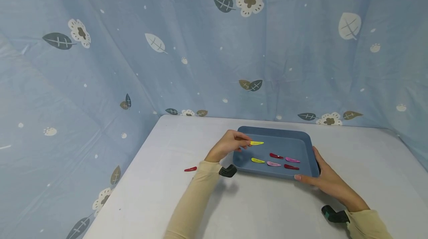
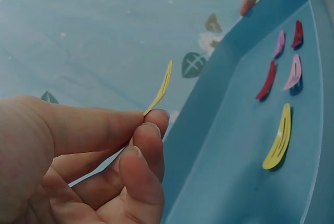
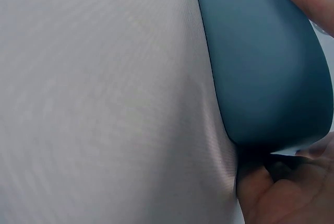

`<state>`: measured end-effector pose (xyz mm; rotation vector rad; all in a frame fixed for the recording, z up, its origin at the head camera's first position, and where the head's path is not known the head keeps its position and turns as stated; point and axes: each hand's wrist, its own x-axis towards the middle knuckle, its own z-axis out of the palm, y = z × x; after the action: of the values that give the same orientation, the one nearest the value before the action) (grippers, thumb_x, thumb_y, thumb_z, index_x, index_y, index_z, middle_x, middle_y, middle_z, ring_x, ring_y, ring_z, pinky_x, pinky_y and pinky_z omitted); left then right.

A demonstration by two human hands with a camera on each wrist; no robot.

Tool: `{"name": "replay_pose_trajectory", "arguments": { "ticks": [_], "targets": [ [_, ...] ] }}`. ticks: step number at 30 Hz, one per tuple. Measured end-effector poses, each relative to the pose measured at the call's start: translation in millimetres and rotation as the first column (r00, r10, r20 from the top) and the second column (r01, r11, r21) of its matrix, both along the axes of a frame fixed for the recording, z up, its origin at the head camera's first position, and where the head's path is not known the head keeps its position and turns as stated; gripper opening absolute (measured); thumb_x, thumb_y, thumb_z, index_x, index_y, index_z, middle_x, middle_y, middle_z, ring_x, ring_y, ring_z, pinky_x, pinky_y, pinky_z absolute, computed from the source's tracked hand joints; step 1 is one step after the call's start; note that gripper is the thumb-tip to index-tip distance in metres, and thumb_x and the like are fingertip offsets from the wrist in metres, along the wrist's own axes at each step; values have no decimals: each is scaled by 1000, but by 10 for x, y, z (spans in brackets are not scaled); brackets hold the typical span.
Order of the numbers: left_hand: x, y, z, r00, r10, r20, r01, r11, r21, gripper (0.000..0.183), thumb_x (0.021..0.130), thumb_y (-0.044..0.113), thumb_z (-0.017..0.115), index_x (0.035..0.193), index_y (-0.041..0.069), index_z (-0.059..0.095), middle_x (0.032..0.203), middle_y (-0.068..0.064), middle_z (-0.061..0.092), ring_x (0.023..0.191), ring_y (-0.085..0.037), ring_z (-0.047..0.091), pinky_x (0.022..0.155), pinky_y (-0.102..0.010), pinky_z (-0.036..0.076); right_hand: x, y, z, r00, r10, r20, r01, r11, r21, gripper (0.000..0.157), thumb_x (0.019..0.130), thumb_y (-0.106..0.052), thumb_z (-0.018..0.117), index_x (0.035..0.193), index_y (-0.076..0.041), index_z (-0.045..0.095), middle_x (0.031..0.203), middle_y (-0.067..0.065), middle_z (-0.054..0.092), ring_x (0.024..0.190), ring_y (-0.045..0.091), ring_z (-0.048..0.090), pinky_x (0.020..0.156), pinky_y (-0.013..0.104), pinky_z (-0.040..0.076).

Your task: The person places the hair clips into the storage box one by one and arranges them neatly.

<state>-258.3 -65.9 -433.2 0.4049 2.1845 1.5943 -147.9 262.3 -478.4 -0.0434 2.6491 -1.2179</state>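
Observation:
Between the thumb and fingers of my left hand (image 1: 230,144), a yellow snap hair clip (image 1: 257,143) is pinched by one end. It is held above the left part of a blue tray (image 1: 284,143); its free end points right. Inside the tray lie another yellow clip (image 2: 279,139), a light pink clip (image 1: 274,163), a brighter pink clip (image 1: 292,160) and two red clips (image 1: 276,156). My right hand (image 1: 329,180) grips the tray's near right corner, thumb on the near side and fingers along the right side. The right wrist view shows the tray's outer wall (image 3: 261,72) close up.
A red hair clip (image 1: 190,169) lies on the white tabletop (image 1: 160,194), left of the tray near my left forearm. Blue patterned fabric (image 1: 200,46) hangs behind the table and along its left side. Each wrist carries a small black device (image 1: 228,171).

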Motion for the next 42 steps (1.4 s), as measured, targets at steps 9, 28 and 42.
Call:
{"name": "replay_pose_trajectory", "arguments": {
  "ticks": [9, 28, 42],
  "targets": [
    [12, 87, 1, 1000, -12, -5, 12, 1000, -28, 18, 92, 13, 65, 107, 6, 73, 96, -8, 74, 91, -26, 69, 72, -32, 56, -16, 8, -26, 1000, 0, 9, 0, 1000, -14, 122, 81, -49, 73, 149, -27, -26, 159, 29, -8, 140, 60, 8, 95, 77, 26],
    [-47, 267, -78, 999, -18, -47, 9, 985, -175, 13, 92, 9, 64, 99, 4, 74, 88, -6, 74, 77, -21, 70, 69, -31, 57, -2, -17, 23, 1000, -3, 1, 3, 1000, -20, 123, 81, -47, 74, 150, -25, -26, 159, 28, -9, 140, 59, 6, 96, 77, 23],
    [-38, 366, -126, 997, -20, -71, 1, 965, -261, 13, 91, 3, 64, 97, 0, 74, 85, -9, 73, 67, -15, 66, 63, -25, 55, 0, 1, 21, 1000, -2, 5, 2, 1000, -18, 122, 82, -48, 73, 150, -25, -26, 158, 30, -8, 139, 60, 7, 95, 77, 26]
  ]
}}
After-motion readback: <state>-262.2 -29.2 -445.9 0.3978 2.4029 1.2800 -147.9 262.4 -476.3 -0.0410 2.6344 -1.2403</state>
